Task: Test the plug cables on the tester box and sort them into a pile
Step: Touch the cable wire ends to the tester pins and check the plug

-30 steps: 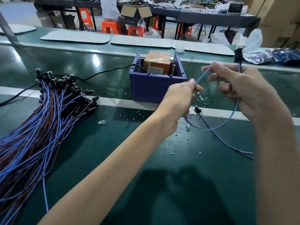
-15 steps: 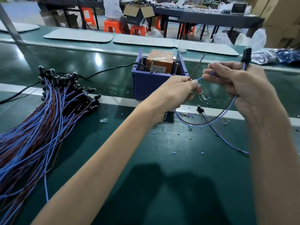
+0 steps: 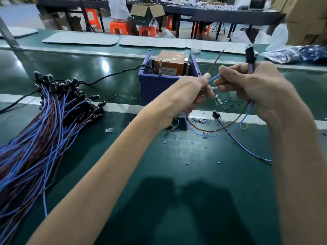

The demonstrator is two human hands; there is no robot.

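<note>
- Left hand (image 3: 187,93) pinches the plug cable (image 3: 215,78) by its wire ends, centre frame.
- Right hand (image 3: 256,89) grips it just under its plug.
- Pile (image 3: 44,124) lies at left.

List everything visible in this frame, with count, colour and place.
cable pile: many, blue and brown wires, black plugs, bench left
tester box: one, orange, inside purple bin, bench centre
power cord: one, black, runs left from bin
held cable: one, blue and brown, black plug, between both hands
loose cable: one, blue and brown, bench right of centre
small bits: many, mostly blue, scattered on bench
mats: several, white, behind the bin
stools: several, orange, background
left hand: one, pinches held cable's wire ends
right hand: one, grips held cable below plug
</note>
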